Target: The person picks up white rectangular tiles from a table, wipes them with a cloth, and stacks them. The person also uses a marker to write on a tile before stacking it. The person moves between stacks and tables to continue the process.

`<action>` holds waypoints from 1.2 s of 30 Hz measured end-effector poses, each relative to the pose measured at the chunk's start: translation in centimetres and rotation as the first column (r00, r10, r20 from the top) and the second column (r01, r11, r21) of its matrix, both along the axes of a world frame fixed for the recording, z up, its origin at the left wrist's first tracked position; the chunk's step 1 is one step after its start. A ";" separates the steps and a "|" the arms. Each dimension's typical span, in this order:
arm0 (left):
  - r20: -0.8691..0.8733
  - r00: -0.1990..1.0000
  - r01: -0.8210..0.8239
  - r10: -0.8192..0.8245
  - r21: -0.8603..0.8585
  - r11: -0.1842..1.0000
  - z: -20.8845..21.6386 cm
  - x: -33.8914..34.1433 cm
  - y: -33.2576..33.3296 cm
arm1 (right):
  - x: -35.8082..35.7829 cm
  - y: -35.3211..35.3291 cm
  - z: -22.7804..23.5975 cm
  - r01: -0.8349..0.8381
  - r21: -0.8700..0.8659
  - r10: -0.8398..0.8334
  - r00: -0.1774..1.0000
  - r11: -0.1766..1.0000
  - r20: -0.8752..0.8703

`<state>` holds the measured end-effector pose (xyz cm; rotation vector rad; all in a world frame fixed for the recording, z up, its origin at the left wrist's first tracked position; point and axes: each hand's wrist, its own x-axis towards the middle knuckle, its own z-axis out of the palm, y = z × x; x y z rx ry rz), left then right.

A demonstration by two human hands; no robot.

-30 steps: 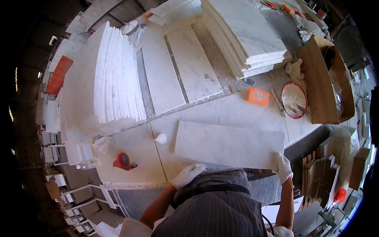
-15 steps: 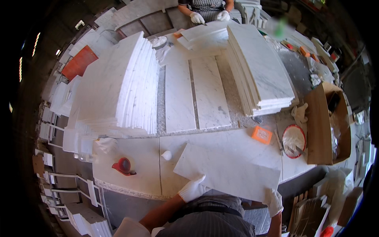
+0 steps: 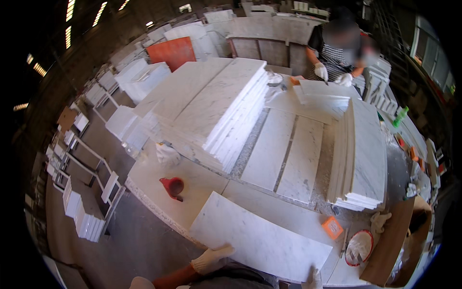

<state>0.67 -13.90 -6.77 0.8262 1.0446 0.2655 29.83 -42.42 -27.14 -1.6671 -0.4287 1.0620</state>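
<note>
I hold a long white marble slab [image 3: 257, 238] by its near edge, lifted slightly off the stone worktable [image 3: 202, 185]. My left hand [image 3: 211, 258], in a pale glove, grips the slab's near left edge. My right hand [image 3: 315, 280], also gloved, holds the near right edge and is partly cut off at the frame's bottom. Behind the slab two more slabs [image 3: 286, 151] lie flat side by side.
A tall stack of slabs [image 3: 216, 108] rises at left, another stack [image 3: 363, 156] at right. A red tape roll [image 3: 173, 186], an orange block [image 3: 332, 227] and a red-rimmed bowl [image 3: 359, 247] sit on the table. Another gloved person [image 3: 337, 58] works at the far end.
The view has tilted up toward the far end of the table. The slab has turned and swung to the left, with both hands still on its near edge.
</note>
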 end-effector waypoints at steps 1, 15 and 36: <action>-0.083 0.997 0.013 -0.005 0.095 0.995 0.4 -1.0 -0.2 | 0.4 2.2 1.3 0.007 0.018 -0.007 1.000 1.000 -0.023; 0.389 0.779 -0.591 0.492 0.191 0.784 -4.9 -19.7 3.8 | -9.7 19.8 13.2 -0.030 0.200 0.052 0.993 0.979 -0.106; 0.644 0.436 -0.890 0.629 0.201 0.410 6.9 -45.4 5.2 | -34.9 37.8 15.7 -0.597 0.214 0.633 0.715 0.774 -0.297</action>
